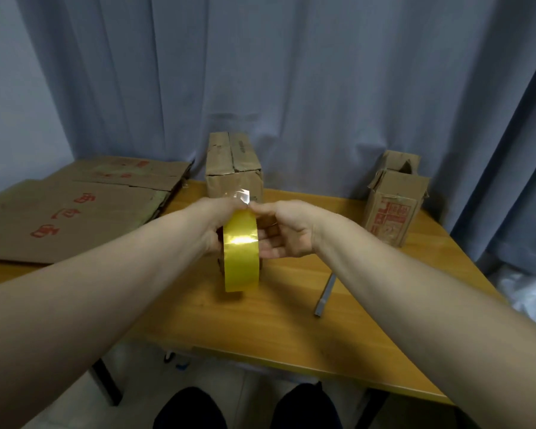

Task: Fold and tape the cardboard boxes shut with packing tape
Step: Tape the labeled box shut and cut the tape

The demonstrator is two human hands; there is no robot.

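Note:
A yellow roll of packing tape [240, 258] stands on edge above the middle of the wooden table [291, 320]. My left hand [212, 226] grips the roll from its left side. My right hand [283, 227] pinches the loose clear tape end [242, 193] at the top of the roll, its other fingers spread beside the roll. Just behind the roll sits a closed cardboard box [233, 167] with tape on its top seam. A smaller cardboard box [395, 205] with raised, open top flaps stands at the back right.
Flattened cardboard sheets [72, 209] with red print lie stacked on the table's left part. A grey metal strip [325, 292] lies on the table right of the roll. Blue curtains hang behind. My knees show below the table's front edge.

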